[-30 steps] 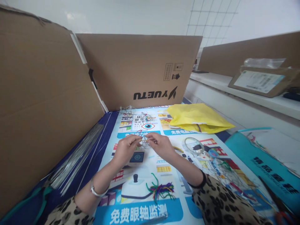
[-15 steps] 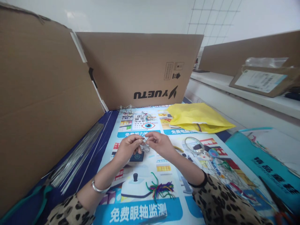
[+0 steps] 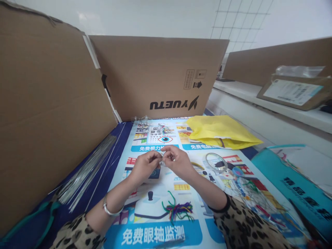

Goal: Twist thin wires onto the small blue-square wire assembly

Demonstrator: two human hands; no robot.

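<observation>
Head view | small wire piece (image 3: 162, 159) directly between the hands, over the bench (image 3: 105, 180) | left hand (image 3: 147, 166), right hand (image 3: 178, 161): fingertips pinched closed on it, neither clearly nearer | long axis: too small to tell

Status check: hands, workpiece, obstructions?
Left hand pinching small wire piece, mostly hidden. Right hand right beside it, grip unclear. Thread bundle nearer wearer, clear of hands.

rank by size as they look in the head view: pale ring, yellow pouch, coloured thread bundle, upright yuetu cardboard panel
Largest to smallest, by outline:
1. YUETU cardboard panel
2. Yellow pouch
3. Coloured thread bundle
4. Pale ring
The bundle lies nearer the camera, so its true size against the ring is unsure.
</observation>
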